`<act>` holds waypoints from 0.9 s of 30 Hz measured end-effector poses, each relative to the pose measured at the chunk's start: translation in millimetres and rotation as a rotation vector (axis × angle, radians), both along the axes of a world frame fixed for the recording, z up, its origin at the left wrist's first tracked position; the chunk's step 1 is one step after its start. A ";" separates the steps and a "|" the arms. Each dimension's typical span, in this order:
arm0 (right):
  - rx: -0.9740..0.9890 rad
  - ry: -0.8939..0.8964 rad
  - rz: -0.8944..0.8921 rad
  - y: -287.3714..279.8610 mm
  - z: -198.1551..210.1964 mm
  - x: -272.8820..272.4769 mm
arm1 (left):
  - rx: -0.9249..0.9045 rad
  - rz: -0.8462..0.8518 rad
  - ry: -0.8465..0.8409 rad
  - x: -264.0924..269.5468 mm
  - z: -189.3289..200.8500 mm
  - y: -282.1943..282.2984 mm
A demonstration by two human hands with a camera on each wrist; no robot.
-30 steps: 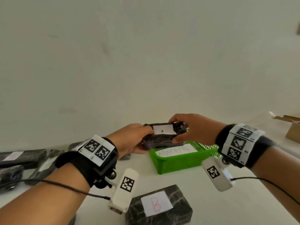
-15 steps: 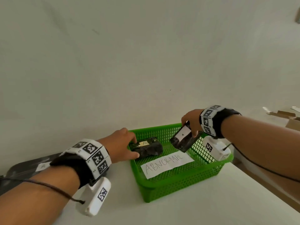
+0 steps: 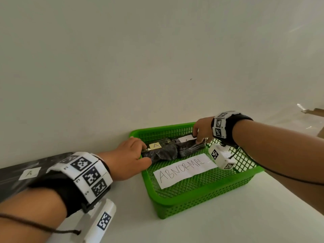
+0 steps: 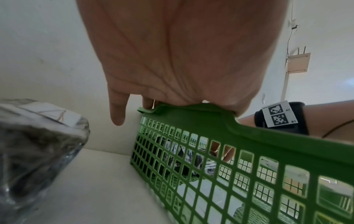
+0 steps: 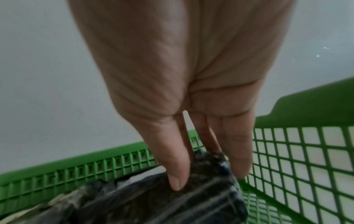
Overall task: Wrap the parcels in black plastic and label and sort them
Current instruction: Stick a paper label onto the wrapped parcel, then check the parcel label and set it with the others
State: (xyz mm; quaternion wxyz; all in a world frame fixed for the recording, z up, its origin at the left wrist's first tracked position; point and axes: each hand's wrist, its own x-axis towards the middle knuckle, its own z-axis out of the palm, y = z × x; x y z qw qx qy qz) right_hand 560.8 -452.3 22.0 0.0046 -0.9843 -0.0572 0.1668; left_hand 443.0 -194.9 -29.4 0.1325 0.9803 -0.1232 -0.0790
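While my right hand (image 3: 201, 130) pinches the white-labelled parcel (image 3: 190, 146) into the green basket (image 3: 201, 199) at its far side, my left hand (image 3: 129, 155) grips the A parcel (image 3: 161, 152) beside it, likely to line them up.

A brown cardboard box (image 3: 315, 114) sits past the tabletop's (image 3: 228, 225) far right edge, and a white wall (image 3: 157, 58) rises behind its far edge.
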 end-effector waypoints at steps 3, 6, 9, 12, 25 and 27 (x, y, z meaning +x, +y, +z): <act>-0.091 -0.013 0.064 5.3 6.8 -15.2 | 0.012 0.004 0.026 1.1 1.4 0.0; -0.088 -0.074 0.150 13.6 21.4 -29.4 | 0.019 0.006 0.037 2.7 2.5 -1.7; 0.019 -0.171 0.192 25.0 39.6 -51.0 | -0.130 0.014 0.067 0.7 5.2 -2.2; 0.129 -0.248 0.251 38.9 56.8 -89.9 | -0.412 0.104 0.031 -11.9 19.0 1.1; 0.078 0.132 0.529 76.8 2.3 -318.6 | -0.093 0.012 -0.008 -193.9 55.6 45.2; -0.073 0.136 0.572 77.7 -22.2 -335.1 | -0.038 0.008 0.024 -217.4 53.6 49.3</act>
